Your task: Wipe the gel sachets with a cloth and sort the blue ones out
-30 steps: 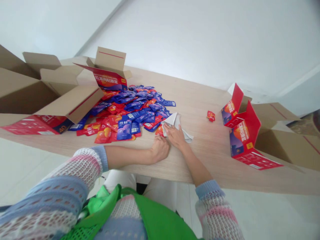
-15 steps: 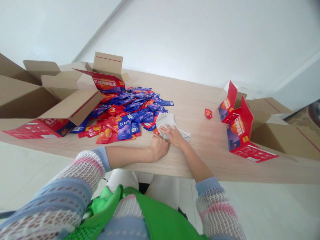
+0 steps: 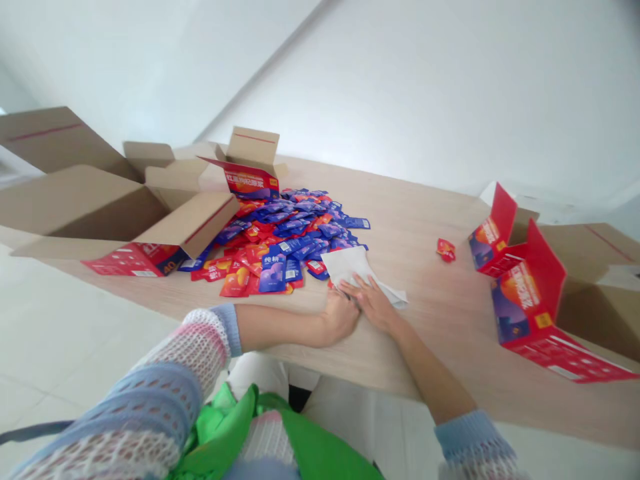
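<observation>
My right hand point(image 3: 371, 301) lies on a pale cloth point(image 3: 345, 262) with its fingers spread, pressing it near the table's front edge. Beside it, touching, my left hand point(image 3: 341, 317) is closed; a bit of red shows at its fingertips, too small to make out. Just left of the cloth spreads a heap of red and blue sachets point(image 3: 273, 272), and one edge of the cloth meets the heap. A lone red sachet point(image 3: 446, 250) sits on the table to the right.
Open cartons stand at the left: a large one point(image 3: 133, 261) and a smaller one point(image 3: 250, 183) behind the heap. Two more open red cartons point(image 3: 485, 247), point(image 3: 525, 300) are at the right. The wooden table point(image 3: 400, 200) meets a white wall.
The whole view has shifted, so the table's contents appear further right and lower. My hands stay together at the cloth, with the right hand still spread on it.
</observation>
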`<state>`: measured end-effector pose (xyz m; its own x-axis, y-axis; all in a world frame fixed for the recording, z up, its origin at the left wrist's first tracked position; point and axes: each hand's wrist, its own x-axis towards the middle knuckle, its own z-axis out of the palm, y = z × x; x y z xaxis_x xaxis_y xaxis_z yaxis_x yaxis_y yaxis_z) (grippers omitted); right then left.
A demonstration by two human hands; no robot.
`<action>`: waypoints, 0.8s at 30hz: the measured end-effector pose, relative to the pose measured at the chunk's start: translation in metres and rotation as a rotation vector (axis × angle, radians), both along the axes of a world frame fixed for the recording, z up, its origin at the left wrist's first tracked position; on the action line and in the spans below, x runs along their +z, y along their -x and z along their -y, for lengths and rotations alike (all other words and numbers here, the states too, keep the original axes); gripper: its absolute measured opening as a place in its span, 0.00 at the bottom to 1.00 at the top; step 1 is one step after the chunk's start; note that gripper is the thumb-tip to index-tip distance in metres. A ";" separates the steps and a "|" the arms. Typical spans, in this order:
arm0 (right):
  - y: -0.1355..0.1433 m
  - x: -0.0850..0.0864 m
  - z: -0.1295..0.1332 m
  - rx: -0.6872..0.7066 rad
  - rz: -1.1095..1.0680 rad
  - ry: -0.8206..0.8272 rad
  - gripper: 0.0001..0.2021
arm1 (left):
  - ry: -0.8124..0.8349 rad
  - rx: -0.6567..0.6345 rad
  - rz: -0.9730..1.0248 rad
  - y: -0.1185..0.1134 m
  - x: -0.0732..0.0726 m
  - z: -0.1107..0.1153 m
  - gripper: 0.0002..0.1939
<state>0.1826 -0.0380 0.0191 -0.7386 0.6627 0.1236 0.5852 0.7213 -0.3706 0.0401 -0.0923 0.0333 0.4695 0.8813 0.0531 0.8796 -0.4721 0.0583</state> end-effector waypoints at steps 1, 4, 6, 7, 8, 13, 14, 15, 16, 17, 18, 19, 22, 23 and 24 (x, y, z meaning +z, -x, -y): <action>0.004 -0.003 -0.003 -0.009 0.016 -0.027 0.27 | 0.004 0.018 -0.083 -0.001 -0.002 -0.001 0.17; 0.015 -0.010 -0.019 -0.062 0.065 -0.128 0.26 | 0.038 -0.009 -0.206 -0.002 -0.006 -0.004 0.17; 0.015 -0.015 -0.030 -0.150 0.084 -0.185 0.27 | 0.056 -0.022 -0.221 0.000 -0.007 -0.006 0.16; 0.012 -0.017 -0.035 -0.212 0.091 -0.204 0.27 | 0.061 -0.025 -0.227 0.001 -0.007 -0.006 0.16; 0.008 -0.019 -0.038 -0.276 0.098 -0.216 0.27 | 0.063 -0.033 -0.234 0.002 -0.006 -0.005 0.16; -0.010 -0.012 -0.028 -0.284 0.121 -0.130 0.27 | 0.040 -0.057 -0.217 0.008 0.004 0.000 0.17; -0.012 -0.008 -0.022 -0.214 0.115 -0.083 0.26 | 0.045 -0.048 -0.209 0.008 0.005 0.001 0.17; -0.012 -0.004 -0.015 -0.137 0.105 -0.034 0.26 | 0.050 -0.040 -0.203 0.008 0.007 0.001 0.17; -0.011 -0.001 -0.009 -0.063 0.089 0.011 0.26 | 0.049 -0.032 -0.199 0.008 0.008 0.002 0.16; -0.010 0.002 -0.003 -0.001 0.070 0.050 0.25 | 0.043 -0.022 -0.194 0.008 0.008 0.002 0.17; -0.009 0.005 0.001 0.046 0.048 0.079 0.25 | 0.033 -0.014 -0.186 0.008 0.009 0.002 0.17; -0.007 0.006 0.005 0.076 0.027 0.100 0.25 | 0.028 -0.007 -0.180 0.008 0.008 0.002 0.17; -0.002 0.006 0.007 0.043 -0.029 0.123 0.27 | 0.045 -0.006 -0.178 0.008 0.006 0.002 0.16; -0.001 0.006 0.005 0.001 -0.032 0.115 0.28 | 0.054 -0.012 -0.182 0.009 0.004 0.001 0.15; -0.001 0.006 0.003 -0.051 -0.024 0.096 0.28 | 0.045 -0.013 -0.187 0.011 0.003 0.000 0.15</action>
<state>0.1836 -0.0407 0.0249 -0.7012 0.7090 0.0750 0.6105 0.6514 -0.4506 0.0295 -0.0925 0.0361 0.4792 0.8744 -0.0756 0.8707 -0.4845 -0.0845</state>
